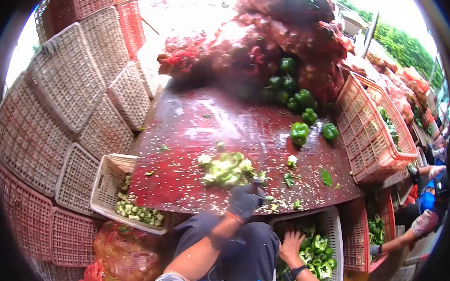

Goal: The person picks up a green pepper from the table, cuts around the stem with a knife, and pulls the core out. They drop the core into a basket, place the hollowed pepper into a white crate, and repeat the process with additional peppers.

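Observation:
My left hand point(243, 203), in a dark glove, is closed around the dark handle of a knife point(257, 181). Its thin blade points away from me over the table point(184, 183), though blur hides its outline. Just beyond that hand lies a pile of pale green pepper cores point(226, 169) with seeds scattered around. My right hand point(291, 248), bare with a watch on the wrist, reaches over a grey crate point(338, 233) beside my knee. Its fingers are spread at the left of the cut green peppers point(320, 255) inside; nothing shows in its grasp.
Whole green peppers point(299, 133) sit at the table's far right, before stuffed red mesh sacks point(253, 47). A pink crate point(374, 131) stands at the right edge. Stacked crates point(68, 75) line the left. A white crate point(115, 159) holds cores. A co-worker's arm point(405, 241) reaches into another crate.

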Demonstrator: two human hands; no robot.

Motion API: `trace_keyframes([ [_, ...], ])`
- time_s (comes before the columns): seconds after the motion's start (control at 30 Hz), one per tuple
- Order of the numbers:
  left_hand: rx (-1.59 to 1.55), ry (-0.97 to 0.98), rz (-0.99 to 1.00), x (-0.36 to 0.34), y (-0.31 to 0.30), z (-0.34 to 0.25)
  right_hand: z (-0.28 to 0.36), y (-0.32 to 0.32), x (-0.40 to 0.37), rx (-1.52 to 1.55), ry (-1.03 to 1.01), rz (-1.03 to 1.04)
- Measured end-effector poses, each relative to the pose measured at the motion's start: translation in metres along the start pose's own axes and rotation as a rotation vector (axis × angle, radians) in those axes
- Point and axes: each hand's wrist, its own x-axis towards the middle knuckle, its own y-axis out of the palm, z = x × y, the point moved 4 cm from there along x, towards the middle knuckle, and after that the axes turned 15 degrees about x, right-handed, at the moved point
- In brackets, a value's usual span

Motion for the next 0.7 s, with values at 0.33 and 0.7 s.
trace_keyframes([
  [0.33, 0.144, 0.015, 0.045, -0.005, 0.009, -0.007, 0.01, 0.019, -0.016, 0.037, -0.095, 0.026],
  [0.7, 0.027, -0.077, 0.081, -0.009, -0.01, -0.027, -0.041, 0.081, -0.007, -0.041, -0.015, -0.086],
])
